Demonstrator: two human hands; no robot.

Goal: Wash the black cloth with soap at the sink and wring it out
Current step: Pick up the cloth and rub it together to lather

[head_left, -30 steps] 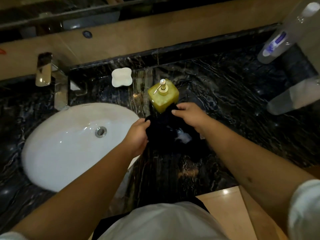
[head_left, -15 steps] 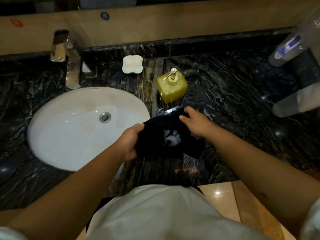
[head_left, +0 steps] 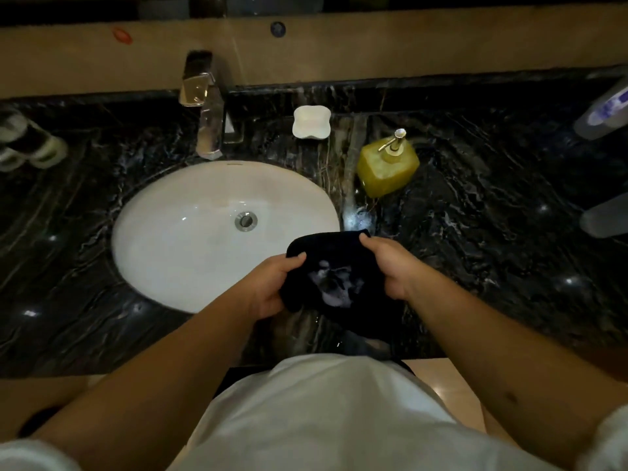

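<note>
Two hands on black cloth [head_left: 339, 266], gripping either side: your left hand [head_left: 272, 285], your right hand [head_left: 390, 266]. Cloth sits over counter edge just right of sink [head_left: 163, 232]. Soap done, white lather on top. Scrub, rinse, wring left. Since half-second ago, you've drawn cloth further from soap dispenser [head_left: 387, 164], toward basin.
</note>
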